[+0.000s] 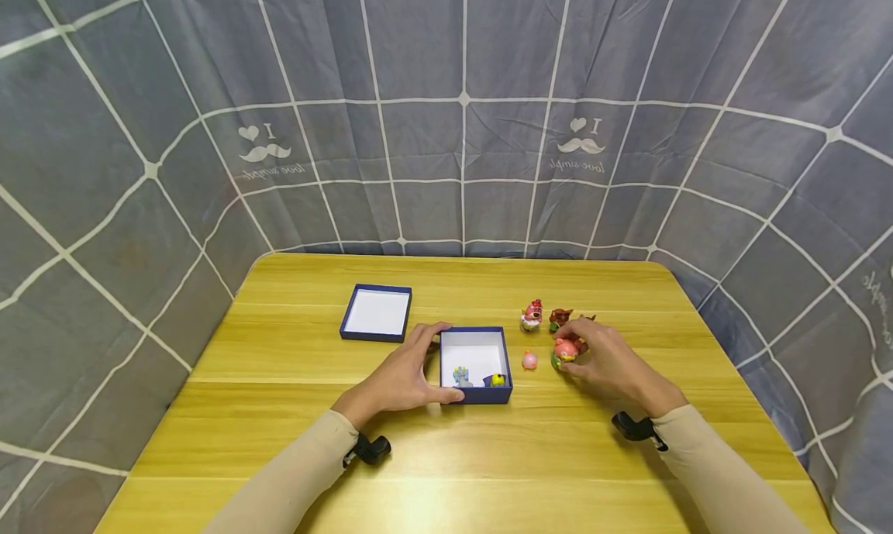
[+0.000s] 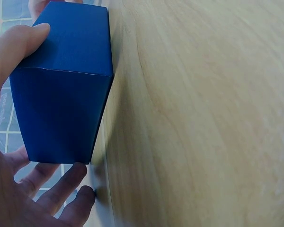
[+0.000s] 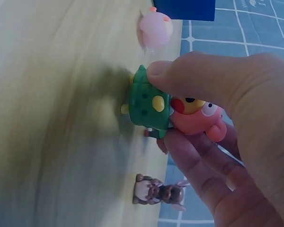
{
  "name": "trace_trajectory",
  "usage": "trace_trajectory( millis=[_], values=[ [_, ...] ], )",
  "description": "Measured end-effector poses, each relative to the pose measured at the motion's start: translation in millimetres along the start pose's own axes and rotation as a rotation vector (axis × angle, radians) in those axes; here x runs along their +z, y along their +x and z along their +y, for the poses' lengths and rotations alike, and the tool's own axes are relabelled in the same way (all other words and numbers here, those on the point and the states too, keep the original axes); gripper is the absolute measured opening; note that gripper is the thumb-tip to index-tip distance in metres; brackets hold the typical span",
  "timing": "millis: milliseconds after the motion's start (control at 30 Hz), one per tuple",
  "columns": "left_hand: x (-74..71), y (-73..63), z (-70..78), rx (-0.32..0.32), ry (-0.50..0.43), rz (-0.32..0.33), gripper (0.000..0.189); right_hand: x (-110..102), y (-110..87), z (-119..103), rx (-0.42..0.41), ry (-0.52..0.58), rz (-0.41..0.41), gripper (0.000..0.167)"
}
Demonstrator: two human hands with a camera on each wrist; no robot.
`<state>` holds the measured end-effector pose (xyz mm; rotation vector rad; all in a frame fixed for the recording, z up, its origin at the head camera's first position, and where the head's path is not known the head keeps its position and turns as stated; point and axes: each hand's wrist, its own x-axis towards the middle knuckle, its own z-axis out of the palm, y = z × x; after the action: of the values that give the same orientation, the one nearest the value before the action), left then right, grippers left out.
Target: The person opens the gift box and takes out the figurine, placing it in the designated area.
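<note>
My R grip (image 1: 608,363) pinches the pink-headed, green-bodied plastic figurine (image 1: 566,350), approx. upright, right of frame ctr; open square navy cardboard box (image 1: 486,396) lies left of it, nr ctr, held by my L grip (image 1: 407,377).

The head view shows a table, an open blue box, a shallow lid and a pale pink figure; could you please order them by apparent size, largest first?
1. Table
2. Open blue box
3. Shallow lid
4. Pale pink figure
</note>
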<state>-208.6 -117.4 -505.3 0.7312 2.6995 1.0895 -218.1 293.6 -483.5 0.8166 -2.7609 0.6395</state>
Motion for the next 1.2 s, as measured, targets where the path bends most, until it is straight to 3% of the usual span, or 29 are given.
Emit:
trace_trajectory(
  millis=[1200],
  values=[
    [-0.3, -0.4, 1.2, -0.010, -0.007, 0.004, 0.126, 3.9, -3.6, 2.0, -0.008, 0.031, -0.033, 0.044]
  ],
)
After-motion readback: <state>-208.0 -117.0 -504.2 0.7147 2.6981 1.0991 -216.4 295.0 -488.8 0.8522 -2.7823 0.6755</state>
